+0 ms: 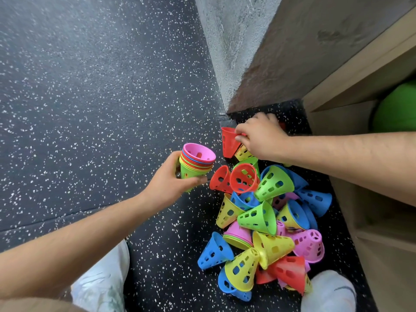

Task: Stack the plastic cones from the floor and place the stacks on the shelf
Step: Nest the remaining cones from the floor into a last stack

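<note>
Pinch of your right hand (261, 138) holds red cone (228, 140) by rim, at far edge of pile (270, 210). Left hand (168, 183) wraps stack (195, 163), left of pile. Risk: yellow cone (243, 153) touching red one may drag along; a tilted stack could slip from you.

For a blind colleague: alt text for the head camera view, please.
A person's left hand holds a nested stack of cones, pink on top, while the right hand pinches the rim of a red cone. A pile of loose coloured cones lies on the speckled dark floor beside a wooden shelf.
</note>
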Action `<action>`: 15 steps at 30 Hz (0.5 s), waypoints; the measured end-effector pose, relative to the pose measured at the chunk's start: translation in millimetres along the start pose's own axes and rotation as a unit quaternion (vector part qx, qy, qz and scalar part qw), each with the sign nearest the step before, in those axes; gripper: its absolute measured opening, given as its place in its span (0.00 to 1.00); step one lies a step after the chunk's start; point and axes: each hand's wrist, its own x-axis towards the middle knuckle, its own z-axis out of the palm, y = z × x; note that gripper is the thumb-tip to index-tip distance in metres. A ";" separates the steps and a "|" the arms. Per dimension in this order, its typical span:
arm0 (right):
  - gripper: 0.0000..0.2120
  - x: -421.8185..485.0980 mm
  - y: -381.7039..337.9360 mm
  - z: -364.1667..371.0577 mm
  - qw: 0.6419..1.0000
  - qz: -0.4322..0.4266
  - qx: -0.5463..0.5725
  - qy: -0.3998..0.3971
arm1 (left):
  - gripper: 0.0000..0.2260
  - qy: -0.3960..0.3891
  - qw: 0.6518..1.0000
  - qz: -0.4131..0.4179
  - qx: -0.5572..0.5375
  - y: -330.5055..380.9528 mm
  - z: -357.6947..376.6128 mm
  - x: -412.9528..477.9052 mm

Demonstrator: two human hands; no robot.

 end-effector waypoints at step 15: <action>0.20 -33.8 -25.8 -42.2 0.962 -0.109 0.214 0.131 | 0.29 -0.021 1.000 0.008 -0.014 -2.4 13.6 4.3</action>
